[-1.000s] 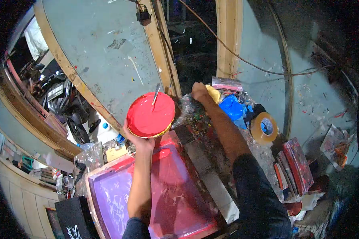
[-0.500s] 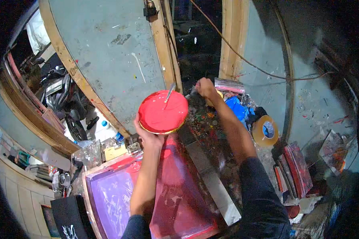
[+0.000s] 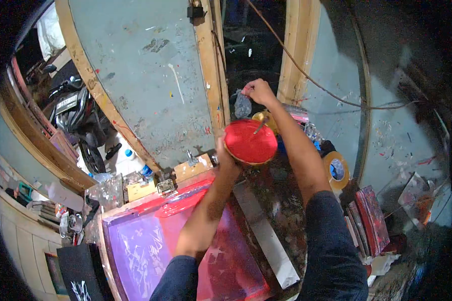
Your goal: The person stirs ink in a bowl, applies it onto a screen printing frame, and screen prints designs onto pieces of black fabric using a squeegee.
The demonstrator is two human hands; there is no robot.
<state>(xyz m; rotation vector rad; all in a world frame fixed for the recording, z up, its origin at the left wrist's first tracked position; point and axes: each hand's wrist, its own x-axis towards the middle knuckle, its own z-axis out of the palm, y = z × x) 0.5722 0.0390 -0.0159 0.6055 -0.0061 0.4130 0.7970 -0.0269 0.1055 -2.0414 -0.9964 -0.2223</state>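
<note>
My left hand [image 3: 226, 154] grips a round bowl [image 3: 236, 159] of red paint [image 3: 246, 143] from its left side and below. A spoon [image 3: 259, 128] leans in the paint with its handle up. Beyond the bowl, my right hand [image 3: 259, 92] pinches the top of a small greyish, crumpled plastic bag [image 3: 243, 105], which hangs from the fingertips. Part of a yellow container [image 3: 267, 120] shows behind the bowl's rim. Below my left forearm lies a screen printing frame [image 3: 107, 241] with purple and red mesh, thick red paint smeared along its far end.
A pale flat strip [image 3: 266, 233] lies right of the frame. A tape roll [image 3: 337, 170] and upright paint-stained boards [image 3: 371, 220] stand on the right. Hinge clamps [image 3: 166, 187] sit at the frame's far edge. A cable [image 3: 321, 90] hangs across the wall, and a motorcycle [image 3: 78, 110] stands beyond the doorway.
My left hand has carried the bowl to the right, close under my right hand. The right hand has risen slightly, and the plastic bag now hangs plainly from it.
</note>
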